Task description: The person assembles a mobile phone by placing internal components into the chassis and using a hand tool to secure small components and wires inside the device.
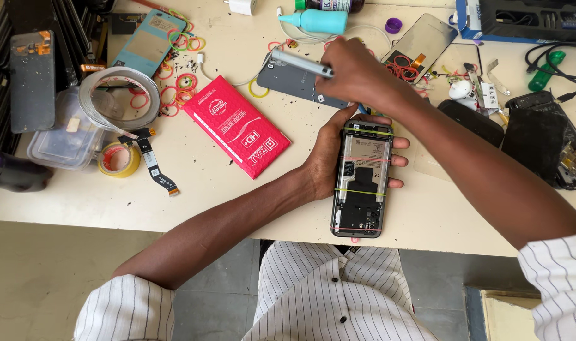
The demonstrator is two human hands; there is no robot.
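My left hand (329,155) grips an opened phone (360,180) with its back cover off, held over the table's front edge. Several rubber bands run across its exposed inside. My right hand (357,72) is raised above the table behind it, fingers closed on a slim grey metal tool (300,63) that points left. Under that hand a grey phone back cover (294,82) lies flat on the table.
A red flat package (237,125) lies left of the phone. Tape rolls (118,158), a flex cable (155,165), loose rubber bands (185,82), a teal bottle (316,21), phone screens (424,38) and dark phone parts (544,136) crowd the cream table (193,196).
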